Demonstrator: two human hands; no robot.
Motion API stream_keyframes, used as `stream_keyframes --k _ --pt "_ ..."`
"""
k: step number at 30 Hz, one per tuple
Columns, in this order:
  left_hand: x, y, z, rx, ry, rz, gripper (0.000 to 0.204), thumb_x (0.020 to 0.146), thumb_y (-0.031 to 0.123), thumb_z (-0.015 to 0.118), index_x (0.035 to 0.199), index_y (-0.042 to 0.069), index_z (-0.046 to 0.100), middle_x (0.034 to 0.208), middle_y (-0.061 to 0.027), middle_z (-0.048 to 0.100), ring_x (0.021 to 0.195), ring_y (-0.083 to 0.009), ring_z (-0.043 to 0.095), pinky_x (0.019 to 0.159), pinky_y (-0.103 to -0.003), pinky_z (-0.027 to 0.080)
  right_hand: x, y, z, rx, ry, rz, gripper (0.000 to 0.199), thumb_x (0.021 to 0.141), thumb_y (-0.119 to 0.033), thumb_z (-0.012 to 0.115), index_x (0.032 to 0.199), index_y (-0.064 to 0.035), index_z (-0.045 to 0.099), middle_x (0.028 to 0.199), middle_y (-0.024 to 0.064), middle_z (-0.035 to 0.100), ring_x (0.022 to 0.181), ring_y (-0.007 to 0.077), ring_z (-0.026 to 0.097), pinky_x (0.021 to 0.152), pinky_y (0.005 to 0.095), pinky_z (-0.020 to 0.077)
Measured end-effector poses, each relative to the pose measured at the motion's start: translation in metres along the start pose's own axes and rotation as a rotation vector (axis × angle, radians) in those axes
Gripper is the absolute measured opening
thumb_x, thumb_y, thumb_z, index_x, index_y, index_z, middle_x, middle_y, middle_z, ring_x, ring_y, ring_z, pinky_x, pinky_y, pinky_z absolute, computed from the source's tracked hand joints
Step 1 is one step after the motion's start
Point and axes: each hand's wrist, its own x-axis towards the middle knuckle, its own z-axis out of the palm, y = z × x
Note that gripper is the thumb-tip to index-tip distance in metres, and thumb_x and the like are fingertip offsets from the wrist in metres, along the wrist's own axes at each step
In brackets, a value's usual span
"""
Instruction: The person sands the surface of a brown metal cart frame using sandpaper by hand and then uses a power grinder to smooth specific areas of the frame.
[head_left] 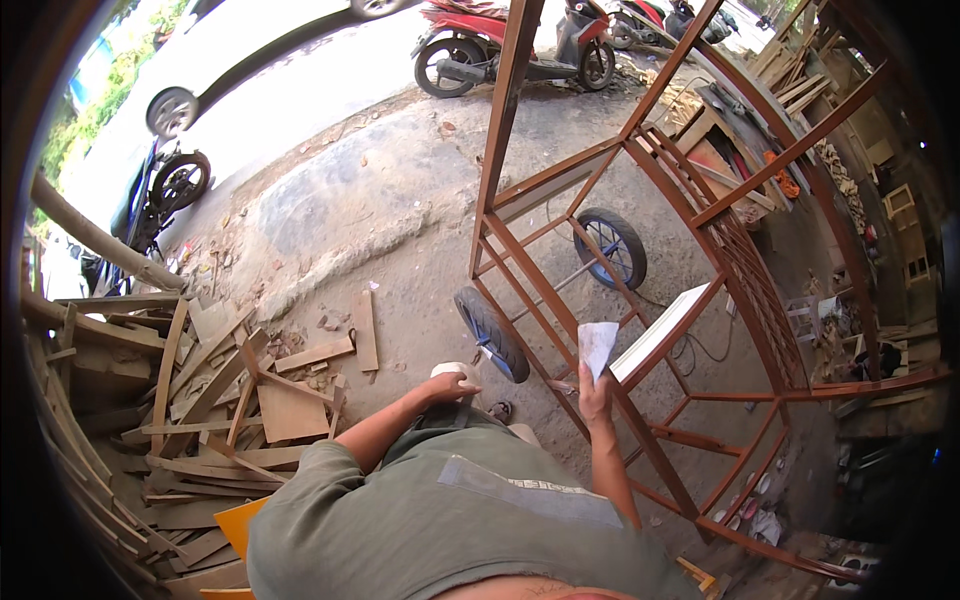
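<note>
In my right hand (pixel 594 402), a white folded sheet (pixel 597 346) is pinched between the fingers and stands up above them. That hand is beside a rail of a reddish-brown wooden cart frame (pixel 648 445). My left hand (pixel 450 388) is in front of my body with its fingers closed around a pale rounded thing (pixel 458 371), whose kind I cannot make out. The cart frame has tall posts, slatted sides and a white panel (pixel 662 330). Below it are two black tyres with blue rims, a near wheel (pixel 492 335) and a far wheel (pixel 610 248).
Scrap boards and curved offcuts form a pile (pixel 215 410) on the left. A red motorbike (pixel 515 50) is parked at the back, and another motorbike (pixel 165 190) stands at the far left. A cable (pixel 690 350) lies on the ground under the cart frame.
</note>
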Motion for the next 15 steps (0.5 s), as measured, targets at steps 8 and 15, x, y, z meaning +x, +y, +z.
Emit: stream_keyframes --k 8,15 --pt "0.011 -0.057 -0.041 0.046 0.059 0.114 0.08 0.085 0.067 0.061 0.133 0.003 0.059 0.127 -0.0248 0.064 0.12 -0.0401 0.06 0.102 -0.043 0.047 0.099 -0.025 0.179 0.245 0.07 0.074 0.058 0.107 -0.039 0.042 0.131 0.0118 0.051 0.123 0.0227 0.063 0.114 0.0276 0.058 0.096 0.0362 0.0429" --pt "-0.015 -0.13 -0.187 0.1 0.144 0.258 0.07 0.091 0.056 0.062 0.131 -0.002 0.059 0.127 -0.0253 0.064 0.119 -0.0388 0.061 0.102 -0.043 0.047 0.311 -0.283 0.226 0.0 0.541 -0.411 0.075 0.106 -0.046 0.037 0.15 0.0112 0.016 0.144 0.0322 0.028 0.133 0.0439 0.034 0.114 0.0541 0.0223"
